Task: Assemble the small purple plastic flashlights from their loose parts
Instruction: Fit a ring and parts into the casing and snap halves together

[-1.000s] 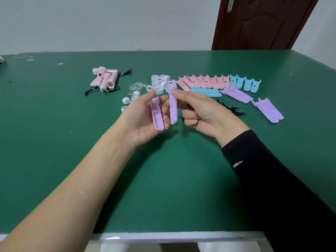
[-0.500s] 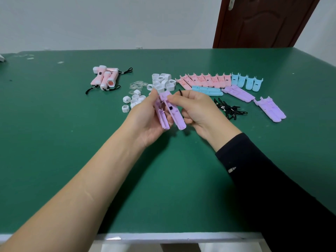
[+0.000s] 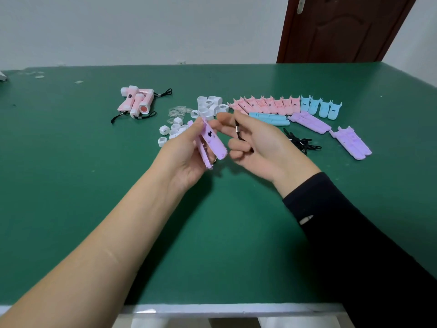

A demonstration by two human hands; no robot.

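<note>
**Green table**, viewed from the head camera. A dark brown door stands beyond the far edge at 1 o'clock.

**Left hand**, bare-armed, is raised over the table's middle. It grasps 2 purple shell halves, with the thumb in front and the fingers curled behind. The halves meet at their upper ends, which point toward 11 o'clock, and splay apart at the bottom.

**Right hand**, in a black sleeve, lies just beside the left at its 3 o'clock, palm toward the viewer. Its lower fingers are curled round a black lanyard with a metal crimp. The thumb and forefinger reach toward the halves; whether the thumb tip touches them cannot be told.

**Parts lying on the table, placed from the hands:**
- 1 o'clock: a row of pink shell halves, continued by 4 blue shell halves.
- 2 o'clock: spare purple shell halves, with a further purple pair at 3 o'clock.
- 10 o'clock: finished pink flashlights, clustered, with cords attached.
- 12 o'clock: white caps, heaped.
- 1 o'clock, near: flat blue halves.
- 3 o'clock: loose lanyards, tangled.
- 9 o'clock, just beside the left fingers: small white rings.
- 11 o'clock: clear lens discs.
</note>
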